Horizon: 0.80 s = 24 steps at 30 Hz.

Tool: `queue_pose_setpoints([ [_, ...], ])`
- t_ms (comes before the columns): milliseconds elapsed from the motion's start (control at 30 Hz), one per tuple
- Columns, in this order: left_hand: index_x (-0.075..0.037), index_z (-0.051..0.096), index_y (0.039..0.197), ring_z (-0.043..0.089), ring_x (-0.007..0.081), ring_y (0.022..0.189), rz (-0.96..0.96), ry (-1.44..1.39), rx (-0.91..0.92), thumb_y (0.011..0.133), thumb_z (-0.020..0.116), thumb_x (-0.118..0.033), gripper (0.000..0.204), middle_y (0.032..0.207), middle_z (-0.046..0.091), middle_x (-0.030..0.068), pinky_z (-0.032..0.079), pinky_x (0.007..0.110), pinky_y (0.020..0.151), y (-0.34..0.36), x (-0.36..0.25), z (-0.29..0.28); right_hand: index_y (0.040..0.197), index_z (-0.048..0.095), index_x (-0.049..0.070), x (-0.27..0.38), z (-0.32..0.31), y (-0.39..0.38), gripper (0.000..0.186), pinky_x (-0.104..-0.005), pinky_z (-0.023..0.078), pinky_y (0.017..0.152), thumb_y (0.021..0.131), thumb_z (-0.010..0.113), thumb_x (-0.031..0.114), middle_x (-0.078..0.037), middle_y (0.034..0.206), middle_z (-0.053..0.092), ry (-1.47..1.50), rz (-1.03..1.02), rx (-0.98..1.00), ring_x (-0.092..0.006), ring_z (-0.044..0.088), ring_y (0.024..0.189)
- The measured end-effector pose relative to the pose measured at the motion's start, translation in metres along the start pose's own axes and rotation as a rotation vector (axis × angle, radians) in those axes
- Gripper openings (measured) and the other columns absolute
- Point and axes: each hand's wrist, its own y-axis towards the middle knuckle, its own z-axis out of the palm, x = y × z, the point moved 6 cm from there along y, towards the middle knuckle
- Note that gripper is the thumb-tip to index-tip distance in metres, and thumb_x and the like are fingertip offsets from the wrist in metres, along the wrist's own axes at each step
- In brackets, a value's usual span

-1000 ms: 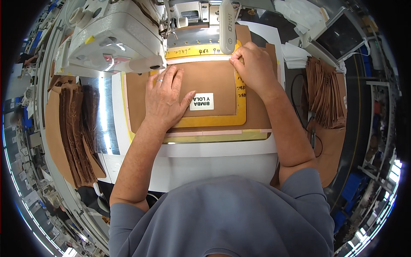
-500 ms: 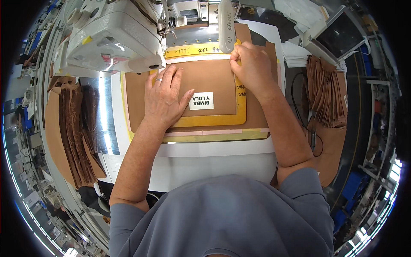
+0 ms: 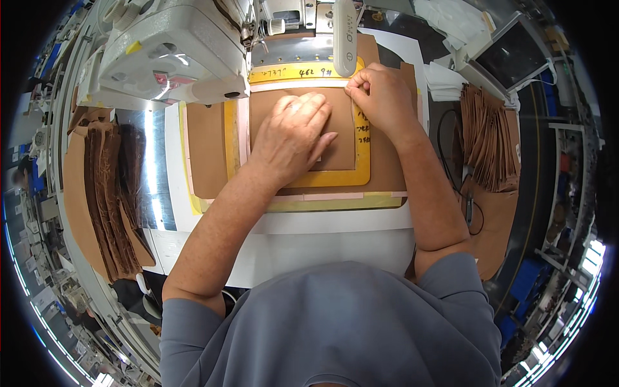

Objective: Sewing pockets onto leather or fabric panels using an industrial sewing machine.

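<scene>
A brown leather-like panel [image 3: 338, 138] lies inside a yellow rectangular frame [image 3: 329, 178] beneath a sewing machine head. Over the panel's middle rests my left hand [image 3: 293, 132], fingers stretched forward and slightly bent, thumb apart. It covers most of a white label; only a sliver shows by the thumb. A narrow white strip [image 3: 296, 84] runs along the frame's far inner edge. At the far right corner my right hand [image 3: 380, 97] is closed, thumb and forefinger pinching at the strip's right end. Pinkish strips [image 3: 242, 129] line the frame's left inner side.
The white machine head [image 3: 174, 58] overhangs the far left, and a light-coloured rounded bar [image 3: 345, 39] hangs close to my right fingers. Brown piece stacks stand left [image 3: 106, 200] and right [image 3: 490, 138]. A dark screen [image 3: 512, 51] sits at the far right.
My left hand has slid right from the frame's left side onto the panel's middle, covering the label and uncovering the pinkish strips. My right hand stays at the far right corner.
</scene>
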Motion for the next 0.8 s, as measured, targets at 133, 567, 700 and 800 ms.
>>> queue_pose_setpoints([
  [133,-0.001,0.063,0.125,0.059,0.0314,0.123,0.075,-0.121,-0.014,0.089,0.074,-0.027,0.046,0.131,0.063,0.014,0.045,0.045,0.108,0.016,-0.005,0.018,0.081,0.075,0.011,-0.004,0.002,-0.003,0.012,-0.0423,0.056,0.075,0.082,0.078,0.023,-0.006,0.089,0.068,0.056,0.038,-0.02,-0.0286,0.069,0.082],
  [567,-0.002,0.061,0.129,0.056,0.0288,0.129,0.065,-0.043,0.067,0.089,0.072,-0.039,0.055,0.14,0.06,0.0111,0.04,0.047,0.108,0.011,0.001,0.026,0.085,0.065,0.01,-0.005,0.002,-0.003,0.016,-0.038,0.056,0.071,0.074,0.076,0.007,-0.006,0.085,0.066,0.203,0.063,-0.049,-0.0248,0.068,0.077],
  [700,-0.003,0.06,0.131,0.054,0.0295,0.131,0.054,-0.047,0.061,0.09,0.071,-0.04,0.056,0.142,0.059,0.0114,0.038,0.047,0.11,0.01,-0.001,0.027,0.085,0.062,0.011,-0.001,0.005,-0.004,0.018,-0.0412,0.056,0.072,0.073,0.076,0.01,-0.007,0.088,0.067,0.077,0.005,-0.118,-0.0298,0.068,0.08],
  [800,-0.003,0.058,0.135,0.051,0.0296,0.134,0.054,-0.042,0.064,0.09,0.07,-0.041,0.06,0.144,0.057,0.0117,0.036,0.047,0.113,0.011,-0.003,0.028,0.085,0.062,0.011,-0.001,0.003,-0.005,0.018,-0.0422,0.056,0.073,0.074,0.076,0.01,-0.007,0.088,0.067,0.082,-0.024,-0.141,-0.0299,0.068,0.08],
])
